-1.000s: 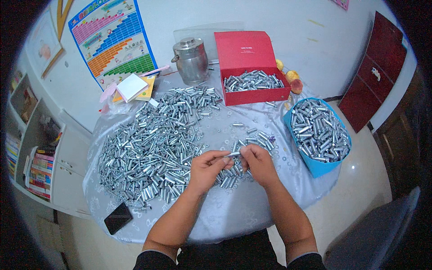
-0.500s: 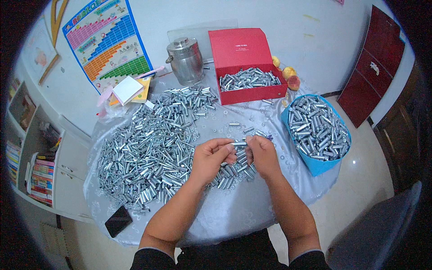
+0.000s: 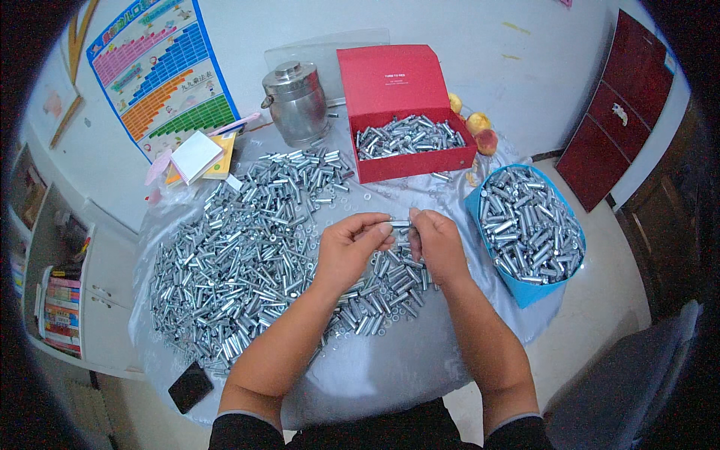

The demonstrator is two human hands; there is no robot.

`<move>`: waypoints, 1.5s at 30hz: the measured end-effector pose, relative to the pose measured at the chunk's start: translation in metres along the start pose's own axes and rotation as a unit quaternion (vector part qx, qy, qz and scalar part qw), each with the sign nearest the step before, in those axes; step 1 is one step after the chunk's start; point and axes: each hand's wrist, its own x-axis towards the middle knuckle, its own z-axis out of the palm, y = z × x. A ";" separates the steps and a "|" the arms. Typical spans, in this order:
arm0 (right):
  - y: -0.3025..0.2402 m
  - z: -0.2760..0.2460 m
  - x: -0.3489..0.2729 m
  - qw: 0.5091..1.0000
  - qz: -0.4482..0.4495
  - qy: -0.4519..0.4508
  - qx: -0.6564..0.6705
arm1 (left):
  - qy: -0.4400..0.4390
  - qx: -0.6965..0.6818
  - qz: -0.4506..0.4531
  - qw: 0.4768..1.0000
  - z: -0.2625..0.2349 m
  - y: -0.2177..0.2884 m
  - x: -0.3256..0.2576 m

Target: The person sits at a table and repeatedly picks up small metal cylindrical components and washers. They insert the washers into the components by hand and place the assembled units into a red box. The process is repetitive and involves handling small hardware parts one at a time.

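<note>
A pale plastered wall (image 3: 480,45) is seen beyond the grip, a colourful chart poster (image 3: 161,75) pinned up-left, a dark red wooden cabinet (image 3: 626,112) far right, white shelving (image 3: 56,300) far left.

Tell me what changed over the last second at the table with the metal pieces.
Little changed. Both hands rose slightly from the small heap of metal pieces. The left hand and right hand pinch one small metal piece between their fingertips, as before. The big pile, red box, blue tub, steel canister and black phone stayed put.
</note>
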 end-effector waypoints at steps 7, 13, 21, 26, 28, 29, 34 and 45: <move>0.021 -0.004 0.055 0.997 -0.063 0.010 -0.045 | -0.014 0.092 0.056 0.994 -0.009 -0.009 0.044; 0.023 0.012 0.112 0.988 -0.125 0.066 -0.061 | 0.021 0.241 0.123 0.963 -0.026 -0.022 0.113; 0.028 0.017 0.192 0.912 -0.246 0.177 -0.277 | 0.052 0.452 0.287 0.843 -0.040 -0.036 0.191; 0.029 0.026 0.194 0.888 -0.192 0.197 -0.369 | 0.003 0.502 0.304 0.810 -0.058 -0.055 0.213; 0.034 0.024 0.196 0.868 -0.192 0.221 -0.401 | -0.018 0.539 0.258 0.802 -0.055 -0.050 0.215; 0.036 0.023 0.196 0.857 -0.193 0.232 -0.417 | -0.028 0.556 0.235 0.796 -0.054 -0.050 0.214; 0.041 0.025 0.187 0.861 -0.235 0.174 -0.415 | -0.088 0.548 0.234 0.798 -0.059 -0.049 0.204; 0.053 0.029 0.120 0.897 -0.219 0.005 -0.385 | -0.099 0.535 0.235 0.806 -0.078 -0.029 0.137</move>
